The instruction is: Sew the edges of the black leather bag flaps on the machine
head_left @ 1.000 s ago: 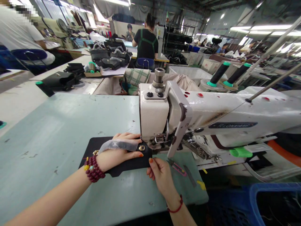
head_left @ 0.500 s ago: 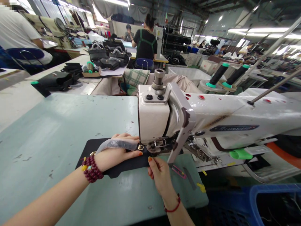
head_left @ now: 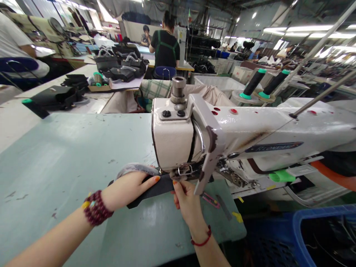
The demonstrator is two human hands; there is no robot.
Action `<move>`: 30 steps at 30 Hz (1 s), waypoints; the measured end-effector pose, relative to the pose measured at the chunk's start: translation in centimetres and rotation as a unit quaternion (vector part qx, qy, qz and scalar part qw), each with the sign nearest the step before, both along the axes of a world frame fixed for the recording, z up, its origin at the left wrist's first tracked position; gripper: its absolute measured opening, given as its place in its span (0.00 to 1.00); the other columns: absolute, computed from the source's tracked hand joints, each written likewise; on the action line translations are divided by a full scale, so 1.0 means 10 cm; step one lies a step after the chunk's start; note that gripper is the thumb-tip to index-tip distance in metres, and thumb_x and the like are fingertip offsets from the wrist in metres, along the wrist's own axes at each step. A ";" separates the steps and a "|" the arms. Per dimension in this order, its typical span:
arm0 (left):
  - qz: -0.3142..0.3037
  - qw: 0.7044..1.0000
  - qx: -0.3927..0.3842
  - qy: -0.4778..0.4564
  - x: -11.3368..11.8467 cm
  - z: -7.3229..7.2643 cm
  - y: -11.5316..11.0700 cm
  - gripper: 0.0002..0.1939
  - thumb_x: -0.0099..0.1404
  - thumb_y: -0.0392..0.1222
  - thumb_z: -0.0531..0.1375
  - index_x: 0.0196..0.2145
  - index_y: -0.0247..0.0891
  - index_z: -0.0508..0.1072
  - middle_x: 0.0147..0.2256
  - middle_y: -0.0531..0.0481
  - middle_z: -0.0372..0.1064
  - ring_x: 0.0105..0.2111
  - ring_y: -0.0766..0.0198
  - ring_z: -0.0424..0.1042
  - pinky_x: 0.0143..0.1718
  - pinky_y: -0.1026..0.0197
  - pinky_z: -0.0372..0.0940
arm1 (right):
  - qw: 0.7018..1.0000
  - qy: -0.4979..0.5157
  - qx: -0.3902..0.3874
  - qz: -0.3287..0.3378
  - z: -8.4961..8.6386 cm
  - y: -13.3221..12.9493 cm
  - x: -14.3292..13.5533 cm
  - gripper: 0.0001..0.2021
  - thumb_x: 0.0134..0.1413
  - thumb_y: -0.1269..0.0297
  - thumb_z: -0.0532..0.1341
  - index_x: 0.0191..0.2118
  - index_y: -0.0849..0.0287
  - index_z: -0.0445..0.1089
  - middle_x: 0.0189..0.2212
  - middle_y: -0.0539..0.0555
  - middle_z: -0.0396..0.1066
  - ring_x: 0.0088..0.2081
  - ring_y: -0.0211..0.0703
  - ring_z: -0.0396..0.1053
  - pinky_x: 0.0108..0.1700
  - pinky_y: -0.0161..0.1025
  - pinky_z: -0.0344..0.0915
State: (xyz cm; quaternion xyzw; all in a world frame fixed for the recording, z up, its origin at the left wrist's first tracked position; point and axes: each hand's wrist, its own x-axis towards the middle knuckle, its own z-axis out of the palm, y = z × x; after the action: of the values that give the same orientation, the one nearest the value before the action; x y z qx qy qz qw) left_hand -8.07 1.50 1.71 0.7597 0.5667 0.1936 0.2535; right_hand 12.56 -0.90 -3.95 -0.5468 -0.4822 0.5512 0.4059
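A black bag panel [head_left: 160, 188] lies partly under the needle area of the white sewing machine [head_left: 172, 137]. Its handle [head_left: 136, 168], wrapped in clear plastic, arches up behind my left hand [head_left: 129, 190]. That hand grips the panel with the thumb along its top; the other fingers are mostly hidden behind the panel and handle. Close in front of the machine's foot, my right hand [head_left: 188, 202] pinches the panel's near right edge between thumb and curled fingers. A pink-handled small tool [head_left: 210, 200] rests on the table just right of that hand.
The pale green tabletop [head_left: 69, 159] has a black thread cone [head_left: 35, 107] at its far left corner. Two more thread cones [head_left: 253, 84] stand behind the machine. A blue crate [head_left: 300, 230] is at lower right. Black bags [head_left: 122, 63] sit on another table, near seated co-workers.
The panel has tilted and turned under my left hand, showing less of its left part. My left fingers no longer lie spread over it. The whole view has shifted slightly.
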 end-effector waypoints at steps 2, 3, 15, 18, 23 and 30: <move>0.005 0.999 0.037 0.016 0.06 -0.02 -0.35 0.17 0.67 0.54 0.56 0.44 0.42 0.78 0.44 0.45 0.77 0.44 0.51 0.74 0.48 0.54 0.67 | 1.000 -0.009 0.010 0.003 -0.01 0.00 0.01 0.26 0.59 0.43 0.55 0.19 0.59 0.60 0.12 0.46 0.58 0.14 0.31 0.55 0.16 0.28 0.50; 0.022 0.998 0.063 -0.013 0.13 -0.07 -0.55 0.17 0.68 0.52 0.56 0.47 0.43 0.76 0.47 0.43 0.75 0.48 0.51 0.72 0.51 0.53 0.65 | 1.000 -0.012 0.014 0.006 -0.01 0.01 0.01 0.26 0.60 0.43 0.55 0.20 0.59 0.60 0.12 0.46 0.58 0.14 0.31 0.55 0.16 0.28 0.50; 0.226 0.778 -0.255 -0.527 0.86 -0.76 -0.48 0.24 0.56 0.63 0.63 0.27 0.35 0.76 0.31 0.45 0.71 0.35 0.57 0.67 0.39 0.57 0.66 | 0.994 -0.078 0.067 0.039 0.05 0.03 0.07 0.27 0.63 0.44 0.52 0.19 0.57 0.57 0.12 0.46 0.55 0.15 0.33 0.55 0.19 0.31 0.50; 0.269 0.831 -0.278 -0.399 0.72 -0.67 -0.45 0.26 0.55 0.65 0.61 0.29 0.38 0.80 0.31 0.45 0.75 0.38 0.52 0.71 0.41 0.54 0.68 | 0.992 -0.096 0.078 0.038 0.06 0.03 0.07 0.27 0.64 0.44 0.52 0.19 0.57 0.56 0.12 0.46 0.55 0.15 0.33 0.55 0.20 0.32 0.52; 0.279 0.880 -0.285 -0.259 0.64 -0.56 -0.49 0.27 0.55 0.67 0.59 0.29 0.39 0.81 0.28 0.48 0.76 0.36 0.50 0.74 0.39 0.54 0.69 | 0.990 -0.103 0.089 0.030 0.08 -0.02 0.11 0.25 0.65 0.47 0.52 0.20 0.58 0.58 0.14 0.47 0.57 0.17 0.34 0.58 0.23 0.32 0.55; 0.278 0.880 -0.327 -0.203 0.67 -0.48 -0.42 0.32 0.55 0.71 0.55 0.34 0.39 0.82 0.38 0.41 0.78 0.49 0.40 0.72 0.52 0.45 0.64 | 0.998 0.024 0.035 0.041 0.04 -0.11 0.19 0.19 0.62 0.48 0.57 0.30 0.60 0.66 0.20 0.48 0.64 0.21 0.35 0.64 0.24 0.30 0.59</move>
State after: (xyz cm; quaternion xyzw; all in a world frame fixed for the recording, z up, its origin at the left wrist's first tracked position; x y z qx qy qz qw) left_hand -1.37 -2.66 -3.04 0.3893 0.7219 0.2097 0.5323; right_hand 14.46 -2.01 -3.58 -0.4990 -0.5131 0.5631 0.4131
